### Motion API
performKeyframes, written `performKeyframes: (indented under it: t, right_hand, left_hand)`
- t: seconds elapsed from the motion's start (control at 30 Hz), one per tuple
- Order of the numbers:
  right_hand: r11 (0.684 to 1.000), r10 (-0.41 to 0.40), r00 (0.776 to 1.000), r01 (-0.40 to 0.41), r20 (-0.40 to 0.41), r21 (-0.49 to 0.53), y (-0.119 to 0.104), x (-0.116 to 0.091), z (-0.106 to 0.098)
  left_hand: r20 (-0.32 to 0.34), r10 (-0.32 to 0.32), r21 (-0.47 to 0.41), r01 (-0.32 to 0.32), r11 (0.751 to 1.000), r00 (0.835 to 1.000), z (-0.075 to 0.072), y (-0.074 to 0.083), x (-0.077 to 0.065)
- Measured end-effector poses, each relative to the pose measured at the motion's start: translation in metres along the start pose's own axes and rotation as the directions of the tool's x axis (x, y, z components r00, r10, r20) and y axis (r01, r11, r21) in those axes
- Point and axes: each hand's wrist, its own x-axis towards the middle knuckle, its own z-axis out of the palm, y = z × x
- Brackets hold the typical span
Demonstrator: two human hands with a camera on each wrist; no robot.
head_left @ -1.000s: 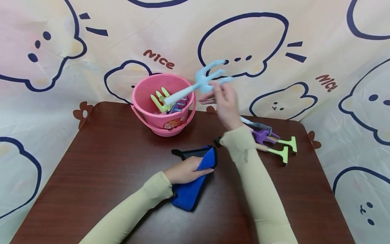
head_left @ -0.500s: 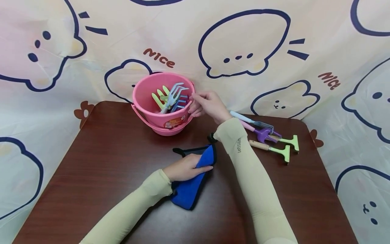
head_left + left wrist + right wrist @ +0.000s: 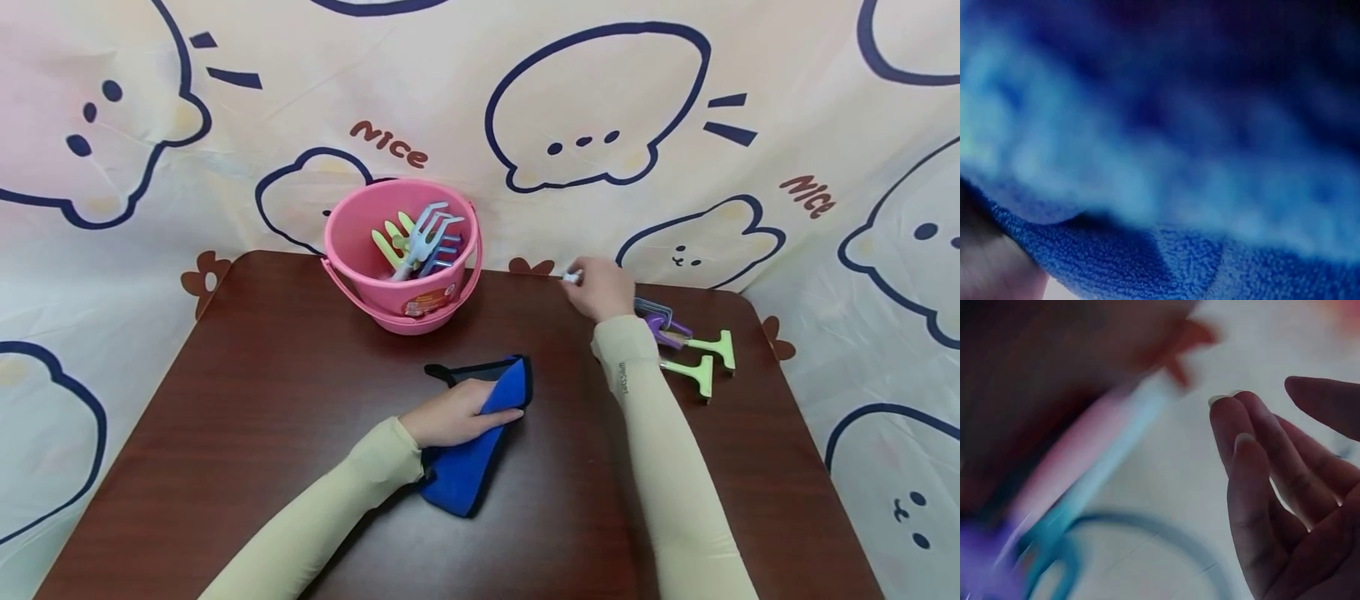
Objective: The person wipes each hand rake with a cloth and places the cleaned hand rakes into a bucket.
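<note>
Your loose right hand [image 3: 604,288] (empty) has left the bucket [image 3: 377,293] for another tool's handle [image 3: 572,277]; your left hand [image 3: 452,415] grips the cloth [image 3: 461,475].

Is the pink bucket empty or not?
Not empty: the head view shows a light blue rake and green prongs inside the bucket.

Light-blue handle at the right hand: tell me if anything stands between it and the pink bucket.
Nothing visible stands between the light-blue handle and the pink bucket, except the bucket's own wall. The blue cloth lies below that line in the head view.
</note>
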Motion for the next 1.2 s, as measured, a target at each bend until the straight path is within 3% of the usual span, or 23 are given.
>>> performKeyframes:
  t: [0.13,0.3,0.5,0.63,0.77,0.9,1.0,1.07,1.13,1.2]
  right_hand:
    - [0.992,0.061,0.998,-0.060,0.012,-0.110,0.041,0.003,0.011]
    - [0.982,0.038,0.999,-0.033,0.024,-0.187,0.067,0.002,0.021]
    - [0.973,-0.063,0.998,0.068,0.030,-0.219,0.077,0.005,0.034]
    - [0.969,-0.115,0.993,0.117,0.026,-0.219,0.067,0.002,0.022]
    - [0.984,-0.111,0.993,0.115,0.036,-0.136,0.051,-0.006,-0.006]
    - [0.991,-0.121,0.992,0.122,0.034,-0.047,0.047,-0.014,-0.030]
    - [0.991,-0.137,0.990,0.137,-0.021,0.002,0.045,-0.022,-0.043]
    - [0.987,-0.130,0.989,0.135,-0.064,0.090,0.044,-0.030,-0.049]
    - [0.960,-0.135,0.983,0.161,-0.123,0.231,0.042,-0.039,-0.053]
    - [0.903,-0.155,0.969,0.218,-0.194,0.369,0.039,-0.049,-0.052]
  left_hand:
    - [-0.005,0.006,0.002,-0.006,1.000,1.000,-0.002,-0.001,0.000]
    - [-0.052,0.027,0.012,-0.026,1.000,0.998,-0.008,-0.005,0.001]
    - [-0.063,-0.060,-0.046,0.057,0.997,0.996,-0.014,-0.009,-0.002]
    - [-0.073,-0.139,-0.164,0.125,0.978,0.988,-0.021,-0.010,-0.006]
    - [-0.087,-0.156,-0.243,0.131,0.961,0.984,-0.029,-0.010,-0.009]
    - [-0.099,-0.136,-0.269,0.105,0.957,0.986,-0.031,-0.010,-0.010]
    - [-0.099,-0.137,-0.295,0.103,0.950,0.986,-0.031,-0.012,-0.010]
    - [-0.107,-0.153,-0.308,0.113,0.945,0.983,-0.031,-0.013,-0.010]
    - [-0.133,-0.185,-0.314,0.136,0.940,0.974,-0.032,-0.013,-0.011]
    - [-0.175,-0.241,-0.331,0.174,0.928,0.955,-0.033,-0.013,-0.011]
